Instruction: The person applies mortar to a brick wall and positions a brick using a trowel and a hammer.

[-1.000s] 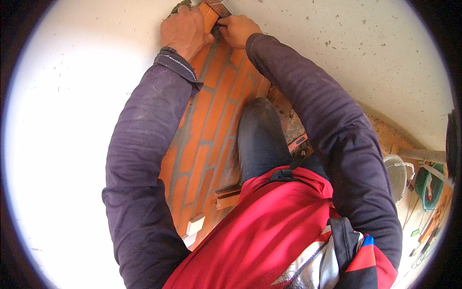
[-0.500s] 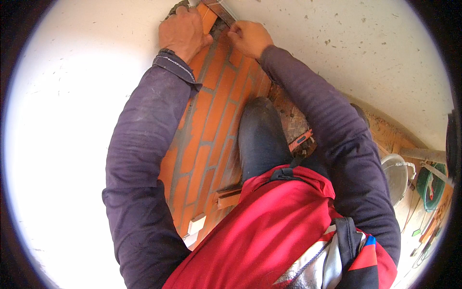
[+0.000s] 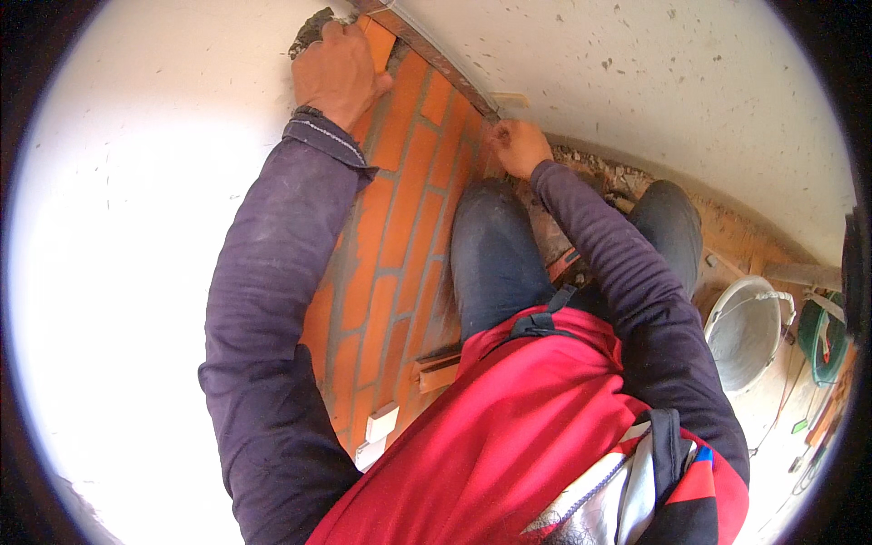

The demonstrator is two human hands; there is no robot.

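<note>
My left hand (image 3: 336, 80) is wrapped over the top of an orange brick (image 3: 376, 41) at the far end of the brickwork (image 3: 400, 209). Dark wet mortar (image 3: 311, 34) bulges out beside its fingers. My right hand (image 3: 520, 148) is closed in a pinch at the near end of a long narrow strip (image 3: 440, 56), which runs along the pale wall on the right. Whatever its fingers hold is too small or hidden to make out. Grey joints separate the brick courses below both hands.
My bent knees (image 3: 490, 241) flank a red-handled tool (image 3: 563, 263). To the right stand a grey bucket (image 3: 747, 336) and a green container (image 3: 825, 338). A loose brick piece (image 3: 438, 372) and white blocks (image 3: 381, 422) lie near my body. Pale walls (image 3: 708, 82) rise on both sides.
My right hand has moved away from the left one, toward me and to the right along the strip. My left hand stays on the brick, shifted slightly left in view.
</note>
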